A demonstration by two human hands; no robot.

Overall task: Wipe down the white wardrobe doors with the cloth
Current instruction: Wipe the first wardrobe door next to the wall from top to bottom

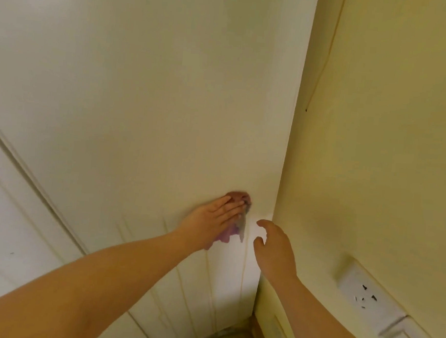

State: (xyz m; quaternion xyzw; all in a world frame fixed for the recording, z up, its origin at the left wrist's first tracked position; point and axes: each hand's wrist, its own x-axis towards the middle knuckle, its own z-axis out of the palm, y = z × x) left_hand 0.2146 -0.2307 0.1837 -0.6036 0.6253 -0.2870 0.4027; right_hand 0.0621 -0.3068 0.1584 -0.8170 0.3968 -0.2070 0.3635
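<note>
A white wardrobe door [148, 88] fills most of the view, seen from close up. My left hand [213, 216] presses a pink and purple cloth [235, 224] flat against the door with straight fingers, near the door's right edge. Part of the cloth hangs below the palm. My right hand [274, 246] hovers just to the right, fingers loosely curled, holding nothing, close to the door's edge. A second door panel [5, 205] lies to the left past a dark seam.
A yellow wall [385, 128] meets the wardrobe on the right. A white power socket [366, 297] is mounted on that wall at lower right. A thin wire runs down the wall near the top. Patterned floor shows at the bottom.
</note>
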